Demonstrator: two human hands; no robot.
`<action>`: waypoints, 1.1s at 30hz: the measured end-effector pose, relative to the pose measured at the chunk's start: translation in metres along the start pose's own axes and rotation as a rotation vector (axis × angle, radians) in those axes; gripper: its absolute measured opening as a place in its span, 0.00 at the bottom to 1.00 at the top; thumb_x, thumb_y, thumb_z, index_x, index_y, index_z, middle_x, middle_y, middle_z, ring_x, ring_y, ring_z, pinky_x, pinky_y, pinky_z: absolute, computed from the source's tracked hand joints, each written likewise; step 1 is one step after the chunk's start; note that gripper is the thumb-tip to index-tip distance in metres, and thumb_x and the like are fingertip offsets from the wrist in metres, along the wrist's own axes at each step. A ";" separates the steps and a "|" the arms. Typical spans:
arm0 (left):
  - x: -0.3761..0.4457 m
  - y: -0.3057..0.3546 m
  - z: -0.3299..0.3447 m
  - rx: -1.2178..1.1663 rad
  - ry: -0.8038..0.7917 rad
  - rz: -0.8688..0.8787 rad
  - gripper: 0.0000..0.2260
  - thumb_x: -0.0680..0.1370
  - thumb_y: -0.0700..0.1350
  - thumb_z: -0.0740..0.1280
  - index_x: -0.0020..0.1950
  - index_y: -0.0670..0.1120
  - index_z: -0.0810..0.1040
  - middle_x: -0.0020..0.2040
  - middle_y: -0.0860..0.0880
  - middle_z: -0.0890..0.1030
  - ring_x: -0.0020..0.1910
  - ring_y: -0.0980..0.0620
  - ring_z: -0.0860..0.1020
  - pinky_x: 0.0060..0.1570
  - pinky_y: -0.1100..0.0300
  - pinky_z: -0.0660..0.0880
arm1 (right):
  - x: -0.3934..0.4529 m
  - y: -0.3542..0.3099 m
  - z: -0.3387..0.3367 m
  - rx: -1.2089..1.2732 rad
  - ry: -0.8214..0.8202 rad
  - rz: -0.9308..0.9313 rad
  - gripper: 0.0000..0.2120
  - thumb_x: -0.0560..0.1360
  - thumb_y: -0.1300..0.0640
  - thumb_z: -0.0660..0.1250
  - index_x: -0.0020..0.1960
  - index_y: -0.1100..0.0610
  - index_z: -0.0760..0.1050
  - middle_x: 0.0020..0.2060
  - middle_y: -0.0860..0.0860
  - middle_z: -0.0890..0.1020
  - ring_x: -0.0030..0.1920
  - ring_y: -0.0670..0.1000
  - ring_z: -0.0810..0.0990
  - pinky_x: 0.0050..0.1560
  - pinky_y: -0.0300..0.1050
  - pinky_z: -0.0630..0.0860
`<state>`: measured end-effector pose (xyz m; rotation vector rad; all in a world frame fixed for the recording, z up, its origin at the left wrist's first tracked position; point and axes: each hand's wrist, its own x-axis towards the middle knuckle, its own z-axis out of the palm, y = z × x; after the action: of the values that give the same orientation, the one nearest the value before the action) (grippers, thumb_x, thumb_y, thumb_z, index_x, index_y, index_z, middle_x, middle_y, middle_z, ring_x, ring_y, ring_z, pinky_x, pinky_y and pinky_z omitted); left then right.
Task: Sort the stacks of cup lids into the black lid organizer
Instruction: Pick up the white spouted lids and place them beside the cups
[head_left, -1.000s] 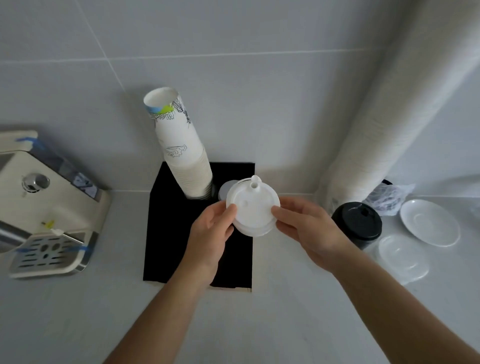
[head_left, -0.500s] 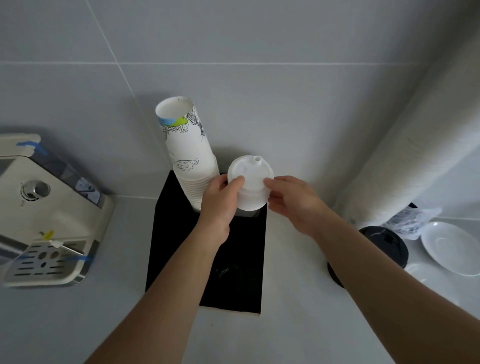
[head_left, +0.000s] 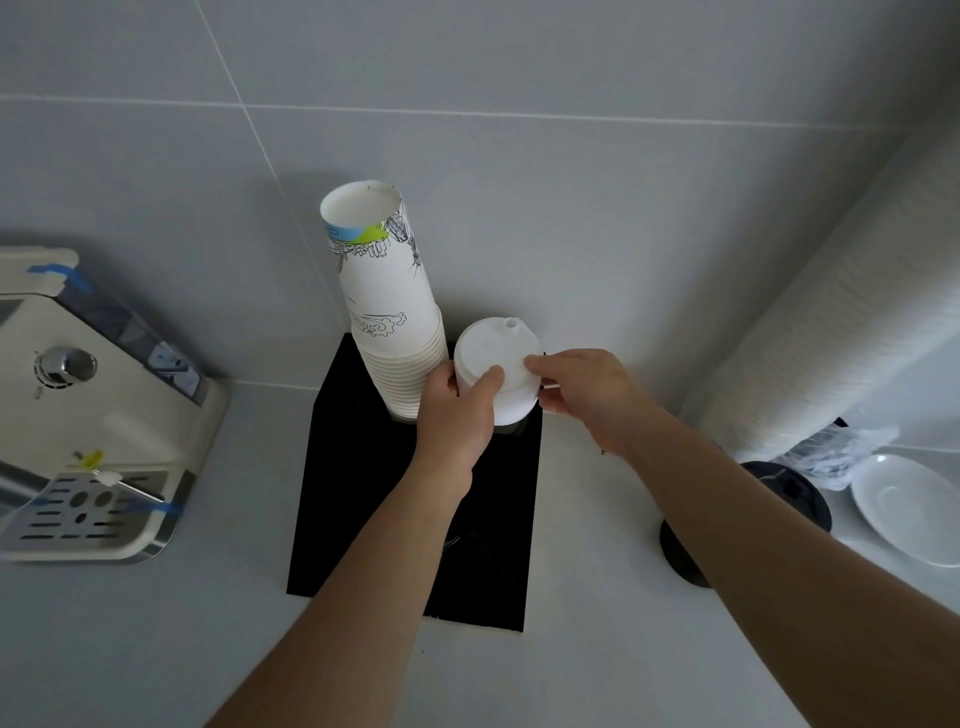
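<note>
A stack of white cup lids (head_left: 496, 361) with a small spout on top stands at the back right corner of the black lid organizer (head_left: 358, 499). My left hand (head_left: 457, 410) grips the stack's left side, thumb on the top lid. From the right, my right hand (head_left: 582, 389) pinches it with fingertips. The stack's lower part sits in a round opening of the organizer, partly hidden by my hands. A tall stack of printed paper cups (head_left: 387, 306) stands in the back left opening, touching my left hand.
A cream coffee machine (head_left: 88, 415) with a metal drip tray stands at the left. A stack of black lids (head_left: 748, 519) stands right of the organizer, beside white saucers (head_left: 909, 506) and a plastic wrapper. A wide white ribbed column (head_left: 841, 322) leans at the right.
Both hands carried the white lid stack away from me to the organizer's back right corner and lowered it beside the paper cups. The view has shifted closer over the organizer.
</note>
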<state>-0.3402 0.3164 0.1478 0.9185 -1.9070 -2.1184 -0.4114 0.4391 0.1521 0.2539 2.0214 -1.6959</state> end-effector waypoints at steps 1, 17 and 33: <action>0.000 -0.001 0.001 0.002 0.016 0.007 0.16 0.74 0.46 0.69 0.62 0.48 0.78 0.56 0.51 0.83 0.55 0.52 0.80 0.58 0.55 0.76 | 0.001 0.001 0.000 -0.002 0.008 0.001 0.14 0.73 0.55 0.74 0.50 0.67 0.81 0.52 0.60 0.86 0.46 0.55 0.83 0.59 0.53 0.81; -0.001 -0.013 -0.005 -0.050 0.059 0.009 0.12 0.68 0.52 0.68 0.51 0.57 0.82 0.50 0.55 0.84 0.54 0.52 0.81 0.58 0.50 0.78 | -0.003 0.002 -0.001 -0.105 -0.005 -0.048 0.06 0.72 0.56 0.74 0.45 0.58 0.80 0.49 0.59 0.86 0.46 0.57 0.86 0.57 0.57 0.82; 0.010 -0.025 0.004 0.127 0.127 0.135 0.10 0.76 0.51 0.64 0.54 0.50 0.80 0.53 0.50 0.82 0.52 0.52 0.79 0.53 0.55 0.76 | -0.001 0.004 0.012 -0.231 0.092 -0.042 0.12 0.71 0.52 0.75 0.45 0.61 0.80 0.41 0.57 0.87 0.39 0.54 0.86 0.54 0.56 0.83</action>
<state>-0.3438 0.3194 0.1211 0.8965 -1.9973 -1.8365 -0.4059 0.4288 0.1478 0.2151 2.2821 -1.4808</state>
